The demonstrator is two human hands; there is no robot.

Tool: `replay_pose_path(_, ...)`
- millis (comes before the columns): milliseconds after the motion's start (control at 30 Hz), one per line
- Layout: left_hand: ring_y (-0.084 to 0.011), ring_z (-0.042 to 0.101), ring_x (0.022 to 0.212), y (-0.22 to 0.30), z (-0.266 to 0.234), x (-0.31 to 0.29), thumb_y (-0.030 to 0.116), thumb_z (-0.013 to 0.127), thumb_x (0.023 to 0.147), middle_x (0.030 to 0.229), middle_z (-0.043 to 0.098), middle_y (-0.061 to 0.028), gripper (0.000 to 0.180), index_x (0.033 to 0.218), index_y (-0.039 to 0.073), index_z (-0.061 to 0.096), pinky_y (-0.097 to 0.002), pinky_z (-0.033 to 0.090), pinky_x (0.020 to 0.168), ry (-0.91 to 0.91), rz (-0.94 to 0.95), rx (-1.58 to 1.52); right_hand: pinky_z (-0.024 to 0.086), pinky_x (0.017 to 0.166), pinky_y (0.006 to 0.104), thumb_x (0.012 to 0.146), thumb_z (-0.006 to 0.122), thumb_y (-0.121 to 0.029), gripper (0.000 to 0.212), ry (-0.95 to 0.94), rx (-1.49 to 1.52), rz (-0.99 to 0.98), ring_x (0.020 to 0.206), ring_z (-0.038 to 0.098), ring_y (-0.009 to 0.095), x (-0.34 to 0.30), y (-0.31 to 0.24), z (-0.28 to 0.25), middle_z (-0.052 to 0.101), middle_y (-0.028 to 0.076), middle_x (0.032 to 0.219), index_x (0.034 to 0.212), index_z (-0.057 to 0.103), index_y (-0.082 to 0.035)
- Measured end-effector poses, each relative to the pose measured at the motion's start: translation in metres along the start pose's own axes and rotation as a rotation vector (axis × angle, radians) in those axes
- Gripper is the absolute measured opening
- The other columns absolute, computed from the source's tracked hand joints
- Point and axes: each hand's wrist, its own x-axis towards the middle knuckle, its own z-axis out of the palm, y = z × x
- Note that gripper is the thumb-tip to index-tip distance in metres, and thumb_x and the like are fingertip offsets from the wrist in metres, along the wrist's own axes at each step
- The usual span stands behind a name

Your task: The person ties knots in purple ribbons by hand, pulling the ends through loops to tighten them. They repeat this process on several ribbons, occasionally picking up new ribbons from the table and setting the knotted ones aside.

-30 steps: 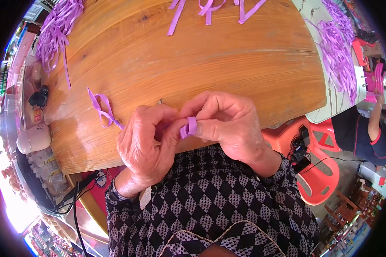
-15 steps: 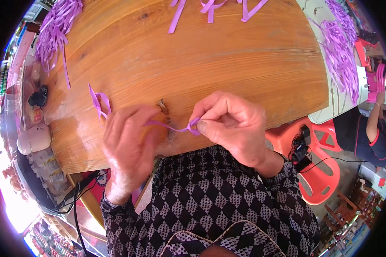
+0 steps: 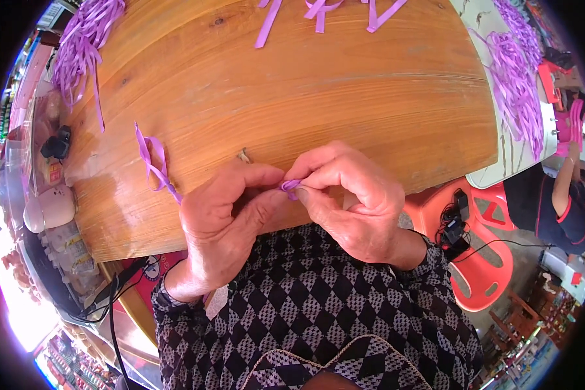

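A small loop of purple ribbon [image 3: 290, 186] is pinched between my two hands, close to the near edge of the wooden table [image 3: 273, 97]. My left hand [image 3: 224, 208] grips it from the left with thumb and forefinger. From the right, the thumb and forefinger of my right hand [image 3: 354, 201] press on the same loop. My fingers hide part of the ribbon. To the left of my left hand, another length of purple ribbon [image 3: 153, 159] lies on the table, its lower end running behind that hand.
Purple ribbon bundles lie at the far left [image 3: 88, 45] and on a white marbled surface [image 3: 484, 172] at right. Cut ribbon pieces [image 3: 318, 13] rest at the far edge. An orange stool [image 3: 484, 260] holds black cables and adapters [image 3: 456, 231]. Another person [image 3: 559, 198] is at right.
My left hand has moved right to meet my right hand and now pinches the ribbon loop. The ribbon stretch that showed between the hands is hidden. My right hand has stayed nearly in place.
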Motion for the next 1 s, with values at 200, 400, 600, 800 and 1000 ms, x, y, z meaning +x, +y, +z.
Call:
replay_pose_path(200, -0.0107, 0.052, 0.067, -0.007, 0.000, 0.004, 0.002, 0.065, 0.078, 0.075, 0.058, -0.0054, 0.014, 0.091, -0.001, 0.063, -0.0228, 0.041, 0.057, -0.022, 0.249, 0.191, 0.037, 0.051, 0.0181, 0.073, 0.062, 0.012, 0.012, 0.023, -0.157, -0.084, 0.068, 0.050, 0.006, 0.002, -0.002, -0.002, 0.059, 0.012, 0.094, 0.079, 0.058, 0.002)
replay_pose_path(400, -0.0043, 0.050, 0.066, 0.001, 0.003, 0.003, 0.004, 0.065, 0.080, 0.075, 0.061, -0.0004, 0.013, 0.092, -0.002, 0.063, -0.0177, 0.040, 0.056, -0.006, -0.129, -0.111, 0.043, 0.058, 0.0203, 0.073, 0.064, 0.011, 0.013, 0.052, -0.189, -0.067, 0.075, 0.053, 0.010, 0.000, -0.002, -0.006, 0.059, 0.012, 0.093, 0.082, 0.060, 0.002)
replay_pose_path(600, -0.0030, 0.049, 0.063, 0.000, 0.005, 0.004, 0.005, 0.065, 0.080, 0.072, 0.060, 0.0012, 0.011, 0.089, -0.002, 0.063, -0.0170, 0.038, 0.054, 0.004, -0.214, -0.289, 0.044, 0.062, 0.0225, 0.072, 0.066, 0.009, 0.014, 0.029, -0.180, -0.078, 0.078, 0.055, 0.013, 0.001, -0.006, -0.009, 0.059, 0.011, 0.092, 0.082, 0.061, 0.002)
replay_pose_path(800, -0.0047, 0.046, 0.059, -0.014, 0.005, 0.009, 0.003, 0.065, 0.079, 0.071, 0.059, -0.0002, 0.010, 0.088, -0.001, 0.063, -0.0195, 0.035, 0.051, 0.003, 0.295, -0.061, 0.044, 0.062, 0.0237, 0.071, 0.067, 0.007, 0.013, 0.027, -0.160, -0.100, 0.077, 0.055, 0.014, 0.001, -0.009, -0.009, 0.060, 0.011, 0.091, 0.081, 0.062, 0.001)
replay_pose_path(1000, -0.0046, 0.049, 0.064, 0.001, 0.007, 0.003, 0.005, 0.065, 0.080, 0.075, 0.061, -0.0009, 0.009, 0.085, -0.002, 0.064, -0.0178, 0.039, 0.055, -0.004, -0.070, -0.244, 0.043, 0.061, 0.0239, 0.070, 0.068, 0.007, 0.014, 0.022, -0.204, -0.151, 0.076, 0.055, 0.014, 0.005, -0.010, -0.012, 0.061, 0.012, 0.089, 0.081, 0.062, 0.001)
